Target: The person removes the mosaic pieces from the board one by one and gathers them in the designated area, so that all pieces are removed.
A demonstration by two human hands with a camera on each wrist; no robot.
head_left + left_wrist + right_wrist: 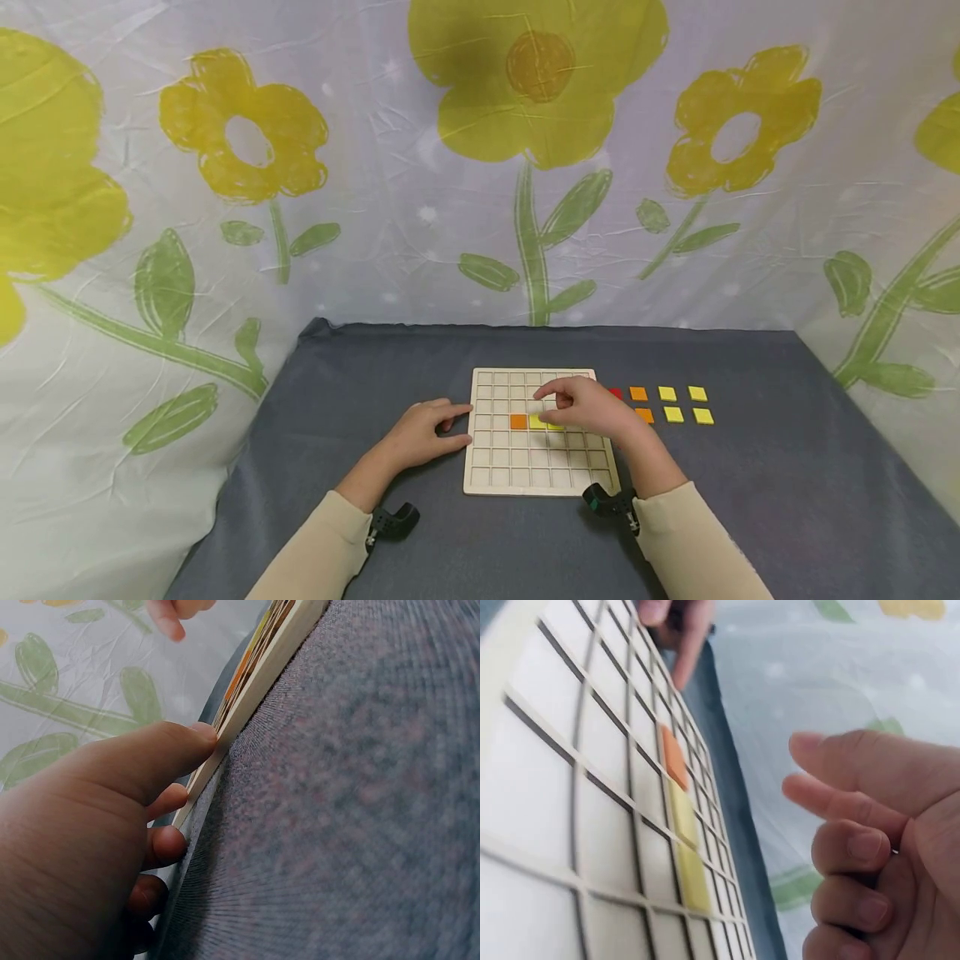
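Observation:
A pale wooden grid board [495, 460] lies on the dark cloth. In its middle, an orange tile [518, 422] and two yellow tiles [694, 877] sit side by side in one row of cells. At the board's left edge, my left hand [422, 433] touches the rim with thumb [196, 739] and fingertips, without lifting it. Over the right half of the board hovers my right hand [591, 408]. Its thumb and index finger reach out with a gap between them, the other fingers are bent, and nothing is held. It partly hides the right yellow tile in the head view.
Right of the board, loose tiles lie in two rows: a red tile [616, 393] partly behind my right hand, orange tiles [638, 393] and several yellow tiles [667, 393]. A flower-printed curtain [375, 208] rises behind the dark table cloth [375, 358].

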